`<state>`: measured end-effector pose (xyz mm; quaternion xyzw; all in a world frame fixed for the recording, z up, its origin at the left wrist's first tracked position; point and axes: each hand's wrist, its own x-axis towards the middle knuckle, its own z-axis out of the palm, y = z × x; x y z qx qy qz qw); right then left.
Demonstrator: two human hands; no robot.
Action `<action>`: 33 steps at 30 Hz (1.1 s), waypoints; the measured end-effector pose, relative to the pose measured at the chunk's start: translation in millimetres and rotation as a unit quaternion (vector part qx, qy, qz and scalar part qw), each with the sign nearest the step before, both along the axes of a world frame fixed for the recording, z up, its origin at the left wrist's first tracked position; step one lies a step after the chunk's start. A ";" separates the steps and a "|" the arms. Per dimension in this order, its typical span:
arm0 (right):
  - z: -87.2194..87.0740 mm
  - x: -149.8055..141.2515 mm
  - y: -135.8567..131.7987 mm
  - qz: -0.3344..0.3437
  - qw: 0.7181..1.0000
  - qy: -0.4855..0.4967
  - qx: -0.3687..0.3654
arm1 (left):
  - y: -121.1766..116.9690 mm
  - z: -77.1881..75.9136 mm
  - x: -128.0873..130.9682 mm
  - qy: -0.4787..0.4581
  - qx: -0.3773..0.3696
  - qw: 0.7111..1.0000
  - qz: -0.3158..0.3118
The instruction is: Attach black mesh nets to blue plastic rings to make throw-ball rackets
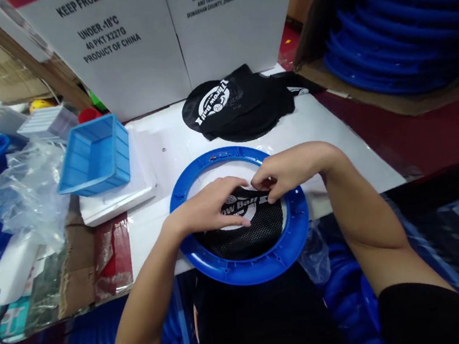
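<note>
A blue plastic ring (242, 272) with small pegs along its face lies at the front edge of the white work surface. Inside it sits a black mesh fabric piece (242, 241) with a white "Throw Ball" print, filling the lower part of the opening. My left hand (212, 205) rests over the ring's left side and the mesh, thumb and fingers apart. With bent fingers, my right hand (286, 170) pinches the mesh near its upper right edge, the wrist above the ring's right side. Its fingertips are partly hidden.
Behind the ring lies a pile of black mesh pieces (246, 105), before a white carton (138, 54). A light-blue bin (96, 155) stands left on a white foam block (119, 200). Stacked blue rings (401, 31) fill a box at right. A clear plastic bag (28, 187) lies far left.
</note>
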<state>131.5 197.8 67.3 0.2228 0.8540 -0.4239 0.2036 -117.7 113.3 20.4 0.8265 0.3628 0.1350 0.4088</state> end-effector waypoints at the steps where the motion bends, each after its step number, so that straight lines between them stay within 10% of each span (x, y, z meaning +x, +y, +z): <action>1: 0.1 2.3 1.4 -0.001 1.000 0.012 -0.008 | 0.2 -0.9 2.4 -0.010 -0.012 0.999 0.037; 8: -8.5 -11.0 -2.0 -0.121 0.988 -0.024 0.095 | -1.9 -9.2 8.5 0.092 0.058 0.994 0.028; 15: -15.5 -21.4 -5.6 -0.063 0.992 -0.011 0.111 | 1.2 -8.9 4.5 0.083 0.071 0.993 0.038; 24: -15.6 -13.3 7.1 -0.099 0.980 0.134 0.111 | 17.9 -11.2 -4.8 -0.118 0.035 0.957 0.262; 33: -8.7 -10.9 4.6 -0.184 0.978 0.055 0.076 | 55.6 -9.3 7.4 -0.071 0.084 0.979 0.173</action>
